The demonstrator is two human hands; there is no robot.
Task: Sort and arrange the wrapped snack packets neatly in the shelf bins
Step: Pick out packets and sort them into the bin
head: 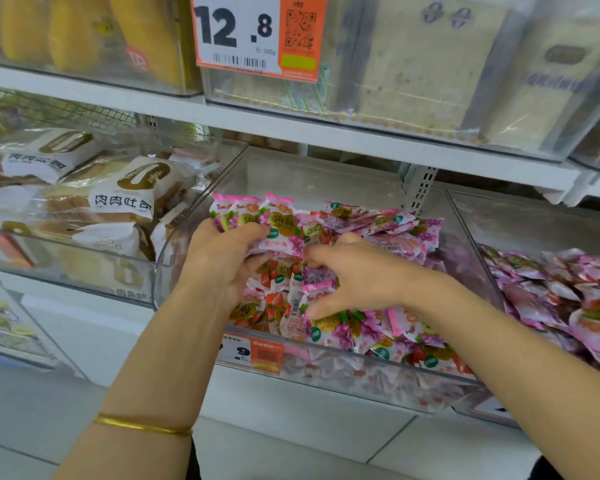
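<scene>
A clear plastic bin (361, 367) in the middle shelf row holds a heap of small pink and white snack packets (378, 230). My left hand (222, 261) grips a stack of upright packets (257, 216) against the bin's left wall, thumb across their fronts. My right hand (357, 275) hovers over the loose heap with fingers spread and bent, its fingertips touching packets in the bin's centre. Packets under both palms are hidden.
A bin of white wrapped bread packs (118, 199) stands to the left. Another bin of pink packets (561, 296) sits on the right. Above hang upper bins and a "12.8" price tag (257, 32). A small price label (253, 353) marks the middle bin's front.
</scene>
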